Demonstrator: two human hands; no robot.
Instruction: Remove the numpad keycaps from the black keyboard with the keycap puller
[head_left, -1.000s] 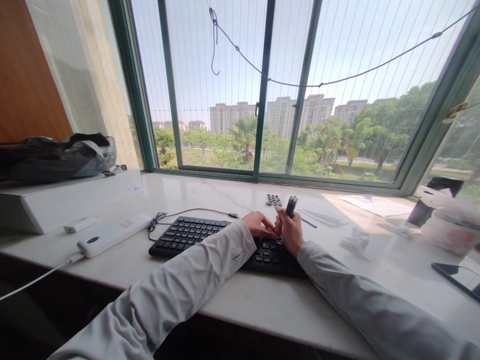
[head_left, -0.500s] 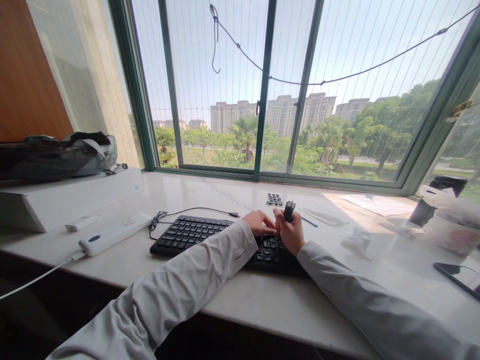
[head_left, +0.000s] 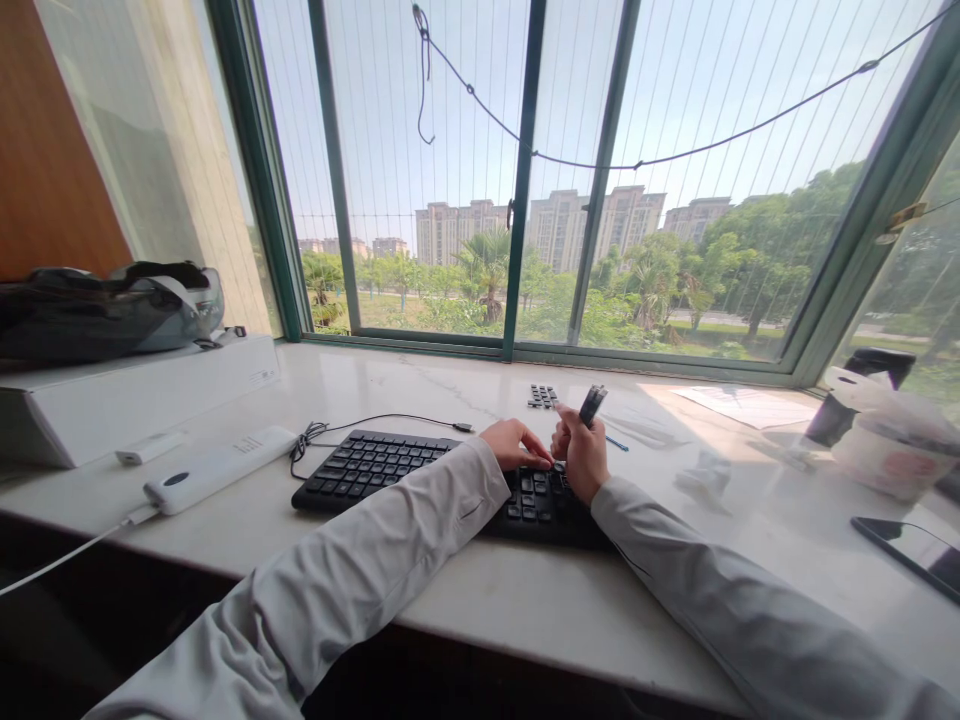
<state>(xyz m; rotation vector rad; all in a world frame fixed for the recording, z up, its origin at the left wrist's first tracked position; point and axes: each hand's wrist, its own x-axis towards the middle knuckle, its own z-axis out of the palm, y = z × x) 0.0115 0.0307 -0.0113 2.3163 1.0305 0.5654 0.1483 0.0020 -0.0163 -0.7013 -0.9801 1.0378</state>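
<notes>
A black keyboard point(head_left: 379, 470) lies across the near part of the table, partly hidden under my left forearm. My left hand point(head_left: 516, 446) is over its right section, palm down, with the fingertips drawn together at the keys; whatever they pinch is too small to make out. Close beside it, my right hand point(head_left: 581, 450) is wrapped round a short black tool point(head_left: 592, 403) whose split end sticks up above the fist. The tool's lower end is hidden by the hand. Behind the hands lie several loose black keycaps point(head_left: 543, 396).
A thin blue stick point(head_left: 616, 444) and crumpled clear plastic point(head_left: 705, 478) lie to the right, with a phone point(head_left: 911, 550) farther right. On the left are a white power bank point(head_left: 221, 470), a coiled black cable point(head_left: 304, 440) and a white box point(head_left: 142, 400) bearing a dark bag.
The black tool in my right hand has tilted to the right and its upper end sits a little higher. My left hand keeps its place at the keys. The view has shifted slightly.
</notes>
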